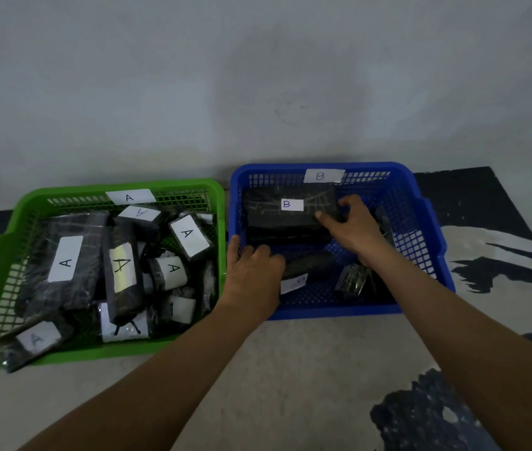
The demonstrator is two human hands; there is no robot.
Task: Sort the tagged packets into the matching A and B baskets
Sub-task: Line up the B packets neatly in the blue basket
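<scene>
The step in hand looks like settling the B packet (277, 219) in the blue basket (415, 245), whose far wall carries a matching B label (323, 175). The right hand (352, 229) grips the packet's right end, thumb laid on the top face and fingers (350, 200) curled round the edge. The packet lies flat against the far left of the basket, tag (291, 205) up. To do this well, lower the held end level, let go only once it is bearing fully on what lies under it, and leave the tag readable. The left hand (251, 268) sits at the basket's near-left corner, thumb against the wall and fingers curled near a dark packet (310, 263). I cannot tell whether it holds anything; it would serve best steadying the basket. A nearby tag (293, 283) is too blurred to read, so check it before leaving it there. The green basket (63, 192) just beside is full of A packets (66, 258) and needs nothing now. Both baskets stand on the floor.
</scene>
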